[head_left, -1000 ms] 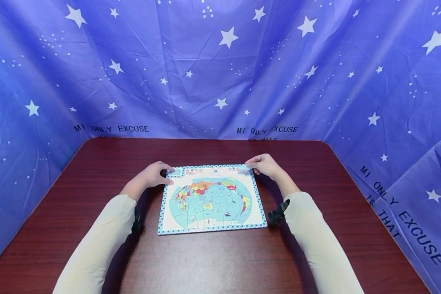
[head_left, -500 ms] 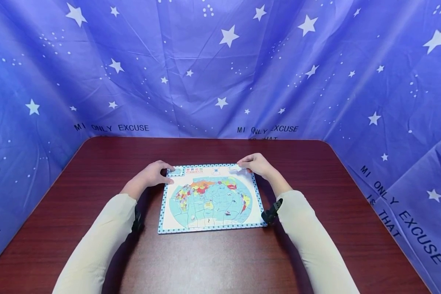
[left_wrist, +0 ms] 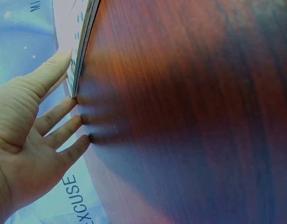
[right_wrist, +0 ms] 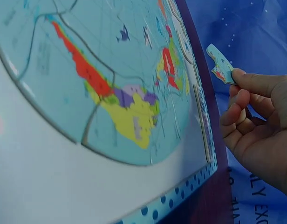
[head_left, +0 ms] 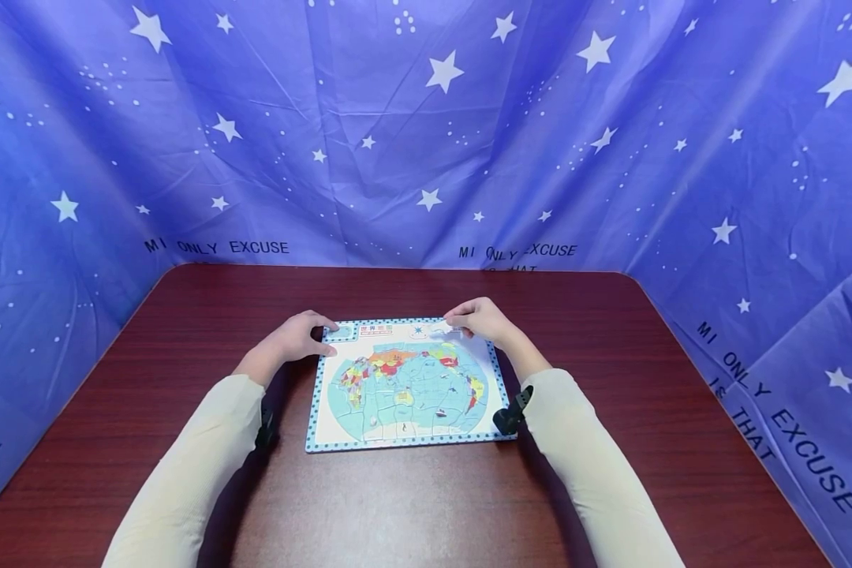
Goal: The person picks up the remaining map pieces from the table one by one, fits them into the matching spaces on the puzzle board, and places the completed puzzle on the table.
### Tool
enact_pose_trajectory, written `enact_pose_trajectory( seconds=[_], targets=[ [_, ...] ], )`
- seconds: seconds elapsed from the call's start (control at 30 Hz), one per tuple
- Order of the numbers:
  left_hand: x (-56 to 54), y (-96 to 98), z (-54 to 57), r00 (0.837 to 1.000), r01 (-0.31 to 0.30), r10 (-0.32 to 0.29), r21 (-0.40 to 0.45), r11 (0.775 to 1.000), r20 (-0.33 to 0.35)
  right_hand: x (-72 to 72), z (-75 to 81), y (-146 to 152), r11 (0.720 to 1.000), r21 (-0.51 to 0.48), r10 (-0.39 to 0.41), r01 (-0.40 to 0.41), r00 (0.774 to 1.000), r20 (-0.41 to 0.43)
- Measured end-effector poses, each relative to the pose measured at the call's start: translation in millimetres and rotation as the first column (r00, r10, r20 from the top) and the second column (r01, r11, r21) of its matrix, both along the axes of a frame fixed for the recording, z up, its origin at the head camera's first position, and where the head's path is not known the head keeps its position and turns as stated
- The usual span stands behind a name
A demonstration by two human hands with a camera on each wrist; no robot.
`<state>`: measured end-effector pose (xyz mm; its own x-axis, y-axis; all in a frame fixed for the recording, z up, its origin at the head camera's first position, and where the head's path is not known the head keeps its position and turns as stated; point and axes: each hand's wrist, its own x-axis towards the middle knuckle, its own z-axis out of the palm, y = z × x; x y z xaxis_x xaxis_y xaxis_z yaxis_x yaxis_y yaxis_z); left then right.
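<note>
A world map jigsaw puzzle (head_left: 397,410) lies flat on the table, with a blue dotted border and a white field around the oval map. At its upper left corner rests my left hand (head_left: 297,338), thumb on the board near its left edge and fingers spread fairly straight, as the left wrist view shows. Above the upper right part of the board, my right hand (head_left: 481,319) pinches a small light blue puzzle piece (right_wrist: 221,65) between thumb and fingers. In the right wrist view the piece is clear of the board and has a little red on it.
The dark red wooden table (head_left: 369,513) carries the board near its middle. Beyond its far edge hangs a blue curtain (head_left: 369,181) with white stars and black lettering, which also closes in both sides.
My right hand has moved left along the top of the board with the puzzle piece. My left hand has stayed at the upper left corner.
</note>
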<state>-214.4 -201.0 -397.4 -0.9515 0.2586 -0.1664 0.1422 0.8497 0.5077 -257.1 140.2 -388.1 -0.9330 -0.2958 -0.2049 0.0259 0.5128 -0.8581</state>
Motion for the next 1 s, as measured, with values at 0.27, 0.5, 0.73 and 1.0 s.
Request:
enact_pose_trajectory(
  seconds=[0.27, 0.5, 0.73, 1.0],
  targets=[
    [0.8, 0.0, -0.4, 1.0, 0.007, -0.007, -0.002, 1.0, -0.008, 3.2, -1.1, -13, 1.0, 0.021, 0.011, -0.011, 1.0, 0.0],
    [0.1, -1.5, -1.8, 1.0, 0.008, -0.008, 0.002, 1.0, -0.02, 4.0, -2.6, -24, 0.999, 0.004, 0.039, -0.039, 0.999, 0.023],
    [0.3, -0.9, -1.5, 1.0, 0.002, -0.002, 0.007, 1.0, -0.019, 7.5, -2.2, -37, 0.998, -0.026, 0.063, -0.062, 0.998, 0.022],
    [-0.4, -0.7, -2.4, 1.0, 0.005, -0.005, 0.003, 1.0, -0.021, 9.4, -4.8, -48, 0.995, -0.044, 0.095, -0.094, 0.995, 0.026]
  ],
)
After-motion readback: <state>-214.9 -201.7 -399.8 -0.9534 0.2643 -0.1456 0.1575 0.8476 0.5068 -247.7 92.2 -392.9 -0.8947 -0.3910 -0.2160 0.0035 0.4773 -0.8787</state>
